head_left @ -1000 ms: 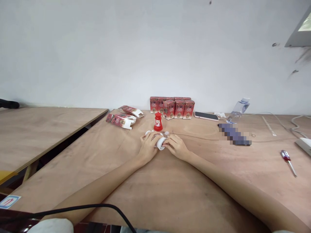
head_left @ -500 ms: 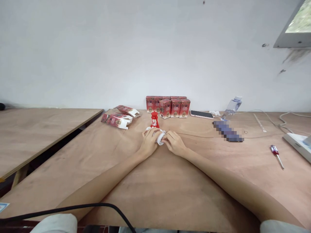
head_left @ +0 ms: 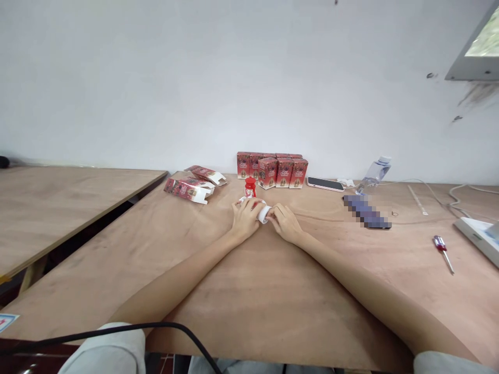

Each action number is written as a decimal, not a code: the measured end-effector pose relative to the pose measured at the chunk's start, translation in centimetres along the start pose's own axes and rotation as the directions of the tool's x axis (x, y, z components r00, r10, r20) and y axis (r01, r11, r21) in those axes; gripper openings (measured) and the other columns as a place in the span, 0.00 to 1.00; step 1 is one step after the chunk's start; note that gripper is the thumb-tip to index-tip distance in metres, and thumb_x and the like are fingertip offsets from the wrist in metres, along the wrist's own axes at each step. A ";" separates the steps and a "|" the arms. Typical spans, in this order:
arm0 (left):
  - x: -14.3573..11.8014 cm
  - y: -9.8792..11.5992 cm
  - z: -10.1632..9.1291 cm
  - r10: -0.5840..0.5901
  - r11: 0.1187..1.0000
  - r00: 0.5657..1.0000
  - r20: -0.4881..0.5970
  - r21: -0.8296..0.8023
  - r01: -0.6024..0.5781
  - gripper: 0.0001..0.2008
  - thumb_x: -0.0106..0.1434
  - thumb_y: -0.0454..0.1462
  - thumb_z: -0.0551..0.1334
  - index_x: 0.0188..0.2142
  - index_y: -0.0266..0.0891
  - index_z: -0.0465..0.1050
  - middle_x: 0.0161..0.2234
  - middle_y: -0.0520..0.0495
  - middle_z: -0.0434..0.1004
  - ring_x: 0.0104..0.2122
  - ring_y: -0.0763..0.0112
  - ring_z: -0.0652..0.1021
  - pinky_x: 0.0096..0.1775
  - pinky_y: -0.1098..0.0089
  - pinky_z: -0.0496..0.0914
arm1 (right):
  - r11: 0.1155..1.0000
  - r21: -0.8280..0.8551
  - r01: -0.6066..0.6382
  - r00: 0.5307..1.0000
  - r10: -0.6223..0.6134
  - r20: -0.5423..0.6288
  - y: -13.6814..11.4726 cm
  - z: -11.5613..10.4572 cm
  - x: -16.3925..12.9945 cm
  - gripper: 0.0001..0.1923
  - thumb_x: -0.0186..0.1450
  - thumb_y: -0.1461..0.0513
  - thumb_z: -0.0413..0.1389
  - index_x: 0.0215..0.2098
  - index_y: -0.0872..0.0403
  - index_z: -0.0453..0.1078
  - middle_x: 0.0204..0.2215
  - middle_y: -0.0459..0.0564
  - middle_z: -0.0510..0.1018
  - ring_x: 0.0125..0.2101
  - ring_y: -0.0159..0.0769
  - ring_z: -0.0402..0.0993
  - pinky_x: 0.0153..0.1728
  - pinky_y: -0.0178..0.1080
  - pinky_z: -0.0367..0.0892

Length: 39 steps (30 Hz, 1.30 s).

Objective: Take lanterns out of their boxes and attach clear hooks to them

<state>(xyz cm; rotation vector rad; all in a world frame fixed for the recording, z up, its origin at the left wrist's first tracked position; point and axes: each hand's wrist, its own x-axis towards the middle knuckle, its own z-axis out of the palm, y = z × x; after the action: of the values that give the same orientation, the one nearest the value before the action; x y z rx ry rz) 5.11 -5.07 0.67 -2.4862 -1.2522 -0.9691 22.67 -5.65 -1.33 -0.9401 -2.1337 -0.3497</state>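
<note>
My left hand and my right hand meet on the plywood table, both closed around a small white round part. Most of that part is hidden by my fingers. Just behind my hands stands a small red lantern toy, upright and untouched. A row of red printed boxes stands behind it against the wall.
Flattened red boxes lie to the left. A phone, a plastic bottle, white cables, a red-handled screwdriver and a white device are on the right. A second table stands left across a gap. A black cable crosses the near edge.
My hands stay closed together on the white part. The view has shifted slightly as my head moved; nothing on the table has been moved.
</note>
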 end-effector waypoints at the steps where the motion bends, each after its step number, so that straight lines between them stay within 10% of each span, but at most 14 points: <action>1: 0.1 0.0 0.0 -0.003 1.000 1.000 0.001 0.005 0.003 0.16 0.58 0.32 0.58 0.46 0.45 0.68 0.51 0.46 0.71 0.50 0.61 0.69 0.49 0.54 0.54 | 1.000 -0.003 -0.005 1.000 0.005 0.011 0.2 0.1 0.0 0.10 0.69 0.60 0.44 0.33 0.54 0.63 0.30 0.51 0.71 0.30 0.38 0.65 0.33 0.39 0.57; 39: 1.4 -0.6 0.3 -0.171 0.977 0.985 -0.023 0.123 0.172 0.18 0.53 0.31 0.58 0.44 0.44 0.69 0.49 0.41 0.71 0.47 0.53 0.67 0.43 0.53 0.57 | 1.000 -0.020 -0.008 1.000 0.008 -0.027 1.8 1.2 1.8 0.13 0.69 0.59 0.46 0.31 0.54 0.68 0.31 0.50 0.77 0.33 0.35 0.68 0.34 0.38 0.55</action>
<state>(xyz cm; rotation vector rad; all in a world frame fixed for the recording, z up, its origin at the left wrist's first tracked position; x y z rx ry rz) 5.37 -3.65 1.30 -2.3053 -1.4952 -0.9119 22.51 -2.90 -0.89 -0.9503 -2.1051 -0.3783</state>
